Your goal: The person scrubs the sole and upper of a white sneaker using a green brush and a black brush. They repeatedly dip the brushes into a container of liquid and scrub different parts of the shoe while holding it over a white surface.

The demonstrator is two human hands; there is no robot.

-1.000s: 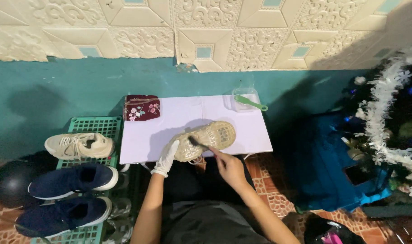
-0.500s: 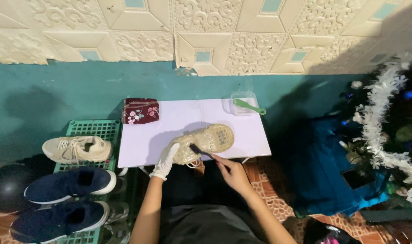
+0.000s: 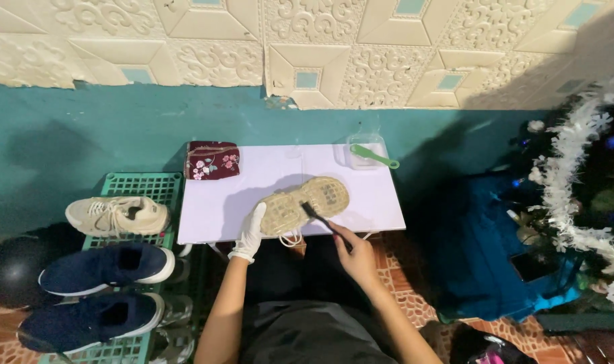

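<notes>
- One white bench point(image 3: 280, 176) sits at mid frame against the teal wall, carrying a beige shoe point(image 3: 300, 201) turned sole up.
- Shoe's long axis runs from lower left to upper right, just above both hands.
- Left hand point(image 3: 251, 231), gloved in white, is clasped on the shoe's lower-left end and is nearer to it.
- Right hand point(image 3: 356, 254), bare, is closed around a dark brush point(image 3: 321, 220), whose head touches the sole's middle.
</notes>
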